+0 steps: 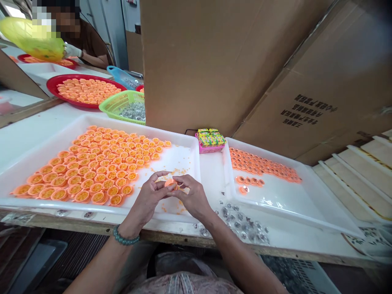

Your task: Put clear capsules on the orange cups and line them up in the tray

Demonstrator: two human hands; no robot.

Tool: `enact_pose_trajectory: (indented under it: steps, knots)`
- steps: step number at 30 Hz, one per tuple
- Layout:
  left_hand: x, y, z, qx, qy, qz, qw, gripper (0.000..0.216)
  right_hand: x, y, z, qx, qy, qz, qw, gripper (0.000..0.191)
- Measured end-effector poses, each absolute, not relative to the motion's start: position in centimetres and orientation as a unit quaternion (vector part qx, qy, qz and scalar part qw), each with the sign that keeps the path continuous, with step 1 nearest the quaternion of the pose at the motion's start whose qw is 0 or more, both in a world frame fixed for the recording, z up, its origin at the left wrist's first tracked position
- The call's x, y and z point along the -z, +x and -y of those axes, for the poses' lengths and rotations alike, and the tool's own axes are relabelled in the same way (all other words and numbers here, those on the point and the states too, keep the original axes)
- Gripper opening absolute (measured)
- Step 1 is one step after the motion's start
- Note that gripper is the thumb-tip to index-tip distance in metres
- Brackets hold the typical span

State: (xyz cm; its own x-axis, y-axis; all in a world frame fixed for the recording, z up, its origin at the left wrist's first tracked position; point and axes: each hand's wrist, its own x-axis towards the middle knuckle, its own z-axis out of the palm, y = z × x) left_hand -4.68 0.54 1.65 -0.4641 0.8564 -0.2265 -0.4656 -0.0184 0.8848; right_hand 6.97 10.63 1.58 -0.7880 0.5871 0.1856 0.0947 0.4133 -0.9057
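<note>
Both hands meet over the right part of the left white tray (183,157), pinching one small orange plastic cup (170,184) between them. My left hand (150,191) grips it from the left with thumb and fingers. From the right, my right hand (191,194) closes its fingertips on the same piece; what they cover is hidden. Rows of orange cups with yellow bits inside (98,163) fill the left side of that tray. Loose yellow bits lie around my hands. Beside my right forearm, clear faceted plastic pieces (241,222) are scattered on the table.
The right white tray (284,200) holds rows of orange pieces with shiny tops (260,163). A pink basket (211,149) of small yellow-green boxes stands between the trays. Behind are a green basket (107,107), a red tray (52,87) and tall cardboard (196,61). A gloved co-worker (94,45) holds a yellow basin.
</note>
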Motion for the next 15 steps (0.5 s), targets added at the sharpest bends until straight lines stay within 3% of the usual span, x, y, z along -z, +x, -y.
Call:
enact_pose_trajectory:
  steps: [10,15]
  knots:
    - [-1.52,-4.82,-0.42,-0.640,0.223,-0.526,0.515,0.056,-1.71,7.28,-10.90,-0.470,-0.202,0.831,0.220,0.027]
    - [-1.58,-5.13,-0.37,-0.611,0.221,-0.574,0.498,0.063,-1.26,6.86,-11.01,-0.520,-0.217,0.794,0.227,0.022]
